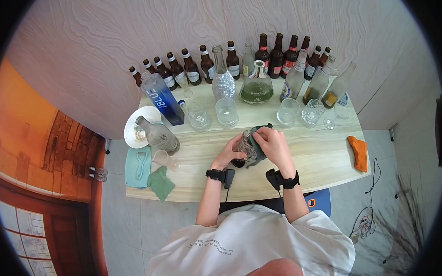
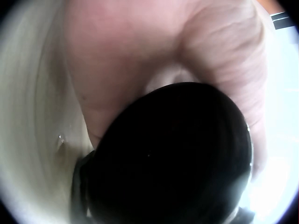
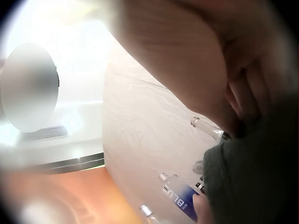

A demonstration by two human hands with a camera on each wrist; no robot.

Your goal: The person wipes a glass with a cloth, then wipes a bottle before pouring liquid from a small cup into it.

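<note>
My left hand (image 1: 225, 156) grips a patterned, clear-looking vessel (image 1: 246, 146) with a black round end (image 1: 238, 162) near the front middle of the table. In the left wrist view, the left hand (image 2: 126, 56) curls round that black end (image 2: 173, 154), which fills much of the picture. My right hand (image 1: 276, 148) pinches a dark green-grey cloth (image 1: 258, 154) against the vessel's right side. The right wrist view shows the right hand (image 3: 187, 60) above the cloth (image 3: 243, 182); its fingertips are partly hidden.
Brown bottles (image 1: 190, 68) line the back. Before them stand a blue bottle (image 1: 165, 102), a green decanter (image 1: 257, 90) and several tumblers (image 1: 227, 113). Left are a grey bottle (image 1: 160, 136), plate (image 1: 131, 134), board with peeler (image 1: 133, 177) and green cloth (image 1: 160, 183); right, an orange cloth (image 1: 359, 154).
</note>
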